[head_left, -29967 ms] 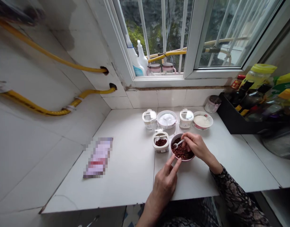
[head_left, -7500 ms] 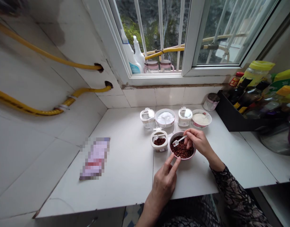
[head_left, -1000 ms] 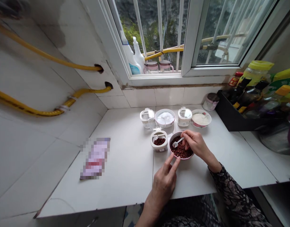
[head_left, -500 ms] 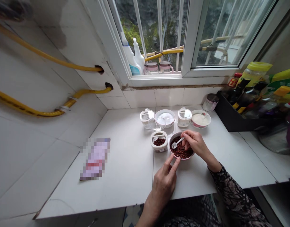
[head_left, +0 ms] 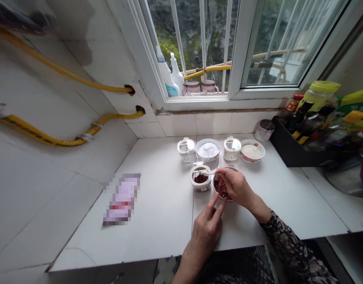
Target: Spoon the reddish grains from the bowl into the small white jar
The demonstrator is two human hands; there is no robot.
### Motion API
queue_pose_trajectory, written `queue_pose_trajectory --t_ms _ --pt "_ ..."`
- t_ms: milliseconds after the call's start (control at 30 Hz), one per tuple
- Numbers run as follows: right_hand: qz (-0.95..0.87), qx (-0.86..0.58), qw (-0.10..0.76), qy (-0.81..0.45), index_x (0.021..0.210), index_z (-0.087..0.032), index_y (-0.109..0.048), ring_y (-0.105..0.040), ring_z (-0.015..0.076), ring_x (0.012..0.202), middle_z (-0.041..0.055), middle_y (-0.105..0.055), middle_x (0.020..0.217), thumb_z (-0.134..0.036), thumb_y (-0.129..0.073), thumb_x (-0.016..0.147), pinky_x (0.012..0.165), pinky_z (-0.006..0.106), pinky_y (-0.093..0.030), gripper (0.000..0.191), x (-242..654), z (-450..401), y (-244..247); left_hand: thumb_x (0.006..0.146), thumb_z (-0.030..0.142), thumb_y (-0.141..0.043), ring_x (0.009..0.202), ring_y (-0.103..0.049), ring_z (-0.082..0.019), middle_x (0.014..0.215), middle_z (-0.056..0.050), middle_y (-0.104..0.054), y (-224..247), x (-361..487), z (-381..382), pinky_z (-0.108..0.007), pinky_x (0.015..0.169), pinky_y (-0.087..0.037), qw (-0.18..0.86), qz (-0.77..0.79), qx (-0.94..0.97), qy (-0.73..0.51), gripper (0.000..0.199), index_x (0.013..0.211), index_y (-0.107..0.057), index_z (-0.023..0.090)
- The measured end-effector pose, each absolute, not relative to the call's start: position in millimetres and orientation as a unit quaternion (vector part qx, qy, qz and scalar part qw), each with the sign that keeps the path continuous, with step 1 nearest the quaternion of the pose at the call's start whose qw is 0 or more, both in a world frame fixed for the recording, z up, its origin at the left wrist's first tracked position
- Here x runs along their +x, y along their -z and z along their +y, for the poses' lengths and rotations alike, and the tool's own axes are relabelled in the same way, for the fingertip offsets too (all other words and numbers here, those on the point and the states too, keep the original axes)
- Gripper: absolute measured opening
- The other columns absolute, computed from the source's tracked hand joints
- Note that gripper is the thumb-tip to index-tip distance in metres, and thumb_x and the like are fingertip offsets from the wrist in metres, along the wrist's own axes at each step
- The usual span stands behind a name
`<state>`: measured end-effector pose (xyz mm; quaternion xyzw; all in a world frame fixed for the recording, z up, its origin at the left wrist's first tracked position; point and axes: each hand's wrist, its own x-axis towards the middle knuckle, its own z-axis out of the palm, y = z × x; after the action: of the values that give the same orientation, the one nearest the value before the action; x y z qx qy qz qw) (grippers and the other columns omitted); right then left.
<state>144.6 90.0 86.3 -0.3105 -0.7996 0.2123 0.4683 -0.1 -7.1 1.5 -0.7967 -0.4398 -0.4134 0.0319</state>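
Spoon [head_left: 211,173]: swung from bowl [head_left: 214,189] to jar [head_left: 201,187] at its nine o'clock; presumably delivering a scoop.
Right hand [head_left: 236,187]: pinching the spoon's handle.
Left hand [head_left: 207,227]: unclenched, steadying the bowl's seven-o'clock rim.

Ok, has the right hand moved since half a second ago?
Yes. Judged against the open jar, the right hand has shifted left, toward it; its white spoon now reaches over the jar's opening.
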Motion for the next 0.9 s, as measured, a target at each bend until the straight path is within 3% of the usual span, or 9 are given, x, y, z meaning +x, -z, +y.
queue_pose_trajectory --t_ms 100,300,400,567,900 --pt "-0.833 -0.278 0.454 -0.153 0.107 -0.019 -0.061 -0.066 0.0169 0.065 0.0039 -0.071 0.075 -0.019 -0.043 0.1 0.063 0.029 -0.052 0.02 146.5 89.1 -84.3 0.091 -0.003 -0.038 0.084 -0.069 -0.013 0.139 -0.02 -0.055 -0.9 -0.1 -6.9 -0.026 0.078 -0.061 0.034 -0.439 -0.796 0.416 0.065 0.152 -0.039 0.019" --pt "-0.739 -0.381 0.479 -0.281 0.099 -0.02 -0.06 -0.065 0.0149 0.056 0.0003 -0.068 0.069 -0.028 -0.046 0.101 0.058 0.026 -0.052 0.016 174.4 99.8 -89.2 0.09 -0.005 -0.039 0.096 -0.069 -0.015 0.141 -0.019 -0.054 -2.1 0.0 -7.6 -0.027 0.082 -0.06 0.028 -0.442 -0.798 0.408 0.067 0.152 -0.039 0.02" --pt "-0.746 -0.413 0.444 -0.276 0.09 -0.02 -0.059 -0.059 0.0145 0.05 -0.0004 -0.063 0.063 -0.029 -0.046 0.1 0.053 0.026 -0.047 0.019 183.0 105.7 -86.9 0.09 -0.006 -0.04 0.096 -0.069 -0.015 0.141 -0.019 -0.054 -2.9 -0.6 -8.2 -0.027 0.083 -0.059 0.02 -0.441 -0.8 0.406 0.067 0.152 -0.039 0.02" --pt "-0.794 -0.435 0.368 -0.211 0.079 -0.022 -0.057 -0.056 0.0162 0.055 0.0008 -0.06 0.061 -0.024 -0.046 0.097 0.058 0.027 -0.042 0.021 175.4 107.2 -76.1 0.09 -0.006 -0.041 0.093 -0.069 -0.015 0.141 -0.019 -0.053 -2.4 -1.5 -7.9 -0.025 0.081 -0.059 0.029 -0.439 -0.799 0.41 0.069 0.153 -0.038 0.02" --pt "-0.676 -0.467 0.419 -0.387 0.08 -0.021 -0.057 -0.05 0.012 0.038 -0.0037 -0.058 0.056 -0.027 -0.045 0.097 0.044 0.024 -0.039 0.021 179.4 111.2 -74.3 0.093 -0.002 -0.041 0.092 -0.069 -0.014 0.139 -0.02 -0.055 -0.2 -2.5 -6.9 -0.026 0.079 -0.06 0.034 -0.442 -0.804 0.397 0.065 0.153 -0.037 0.022"
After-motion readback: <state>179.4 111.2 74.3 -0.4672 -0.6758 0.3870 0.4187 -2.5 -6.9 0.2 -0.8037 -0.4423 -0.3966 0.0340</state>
